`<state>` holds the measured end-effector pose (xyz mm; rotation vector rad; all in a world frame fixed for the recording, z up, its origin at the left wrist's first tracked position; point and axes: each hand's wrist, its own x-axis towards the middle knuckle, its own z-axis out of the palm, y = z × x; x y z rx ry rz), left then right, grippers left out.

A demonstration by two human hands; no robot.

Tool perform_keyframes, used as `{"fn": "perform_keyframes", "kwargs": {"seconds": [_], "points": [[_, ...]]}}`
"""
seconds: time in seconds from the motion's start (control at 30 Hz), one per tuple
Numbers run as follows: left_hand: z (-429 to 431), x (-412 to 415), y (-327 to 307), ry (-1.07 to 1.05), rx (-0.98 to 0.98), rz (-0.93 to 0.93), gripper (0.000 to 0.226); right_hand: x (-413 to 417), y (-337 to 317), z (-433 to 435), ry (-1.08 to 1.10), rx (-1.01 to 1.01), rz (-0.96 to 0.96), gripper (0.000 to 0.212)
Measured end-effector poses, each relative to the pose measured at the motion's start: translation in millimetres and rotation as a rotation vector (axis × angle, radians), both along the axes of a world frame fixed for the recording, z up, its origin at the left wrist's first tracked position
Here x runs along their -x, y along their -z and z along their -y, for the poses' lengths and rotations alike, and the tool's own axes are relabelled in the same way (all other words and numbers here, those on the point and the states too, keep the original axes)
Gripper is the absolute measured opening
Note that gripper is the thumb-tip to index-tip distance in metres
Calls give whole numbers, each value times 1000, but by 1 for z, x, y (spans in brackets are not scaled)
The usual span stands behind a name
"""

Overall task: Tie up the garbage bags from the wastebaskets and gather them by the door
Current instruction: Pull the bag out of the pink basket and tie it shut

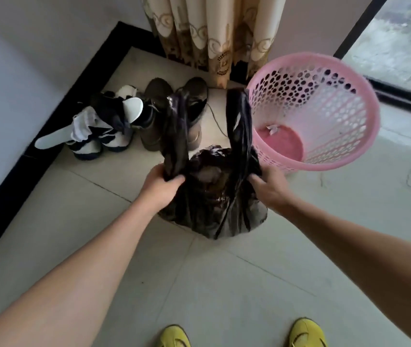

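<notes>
A black garbage bag (212, 201) sits on the tiled floor (237, 284), out of its basket, mouth not yet tied. Its two long handle strips stand upward. The left hand (160, 185) has its grip clamped on one strip, the right hand (269, 185) on the other. The thin film looks soft, slippery and light; those strips are the place to hold. Just beside it stands a pink wastebasket (324, 106); shoes (149, 116) lie behind.

Soft daylight from the glass pane (404, 41) up-right of the fingers (174, 180) lights the floor (224, 284) evenly, with faint shadows. The garbage bag (199, 209) between the fingers shows small glints; wide-angle distortion bows the baseboard (49, 136), and detail is slightly soft.
</notes>
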<state>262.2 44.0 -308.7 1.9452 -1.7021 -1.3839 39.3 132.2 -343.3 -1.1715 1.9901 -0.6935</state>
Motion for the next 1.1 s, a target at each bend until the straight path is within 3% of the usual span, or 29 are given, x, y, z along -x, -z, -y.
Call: {"fn": "perform_keyframes", "kwargs": {"seconds": [0.07,0.2,0.33,0.43,0.53,0.63,0.67,0.73,0.8,0.87,1.0,1.1], "points": [[5,8,5,-222,-31,-120,11,-1,7,6,127,61,127,24],[26,22,30,-475,1,-322,30,-11,19,23,238,183,277,21],[35,30,58,-399,33,-469,15,-23,30,42,311,231,393,25],[33,33,65,-437,82,-486,18,-29,35,49,448,166,475,29],[32,36,54,-555,-12,-553,24,-32,32,54,550,34,605,33],[37,26,36,-404,-275,-880,47,-30,26,53,443,67,757,57],[39,23,34,-352,-304,-929,51,-29,25,57,367,111,766,67],[40,19,29,-295,-270,-857,40,-30,20,56,215,220,601,77],[42,19,27,-355,-188,-698,28,-33,16,53,190,236,426,46],[45,18,28,-427,-171,-654,24,-36,13,54,310,196,412,23],[42,15,22,-396,-233,-742,19,-45,-1,62,484,176,601,12],[38,9,23,-345,-263,-810,28,-44,-15,73,555,221,818,22]]}}
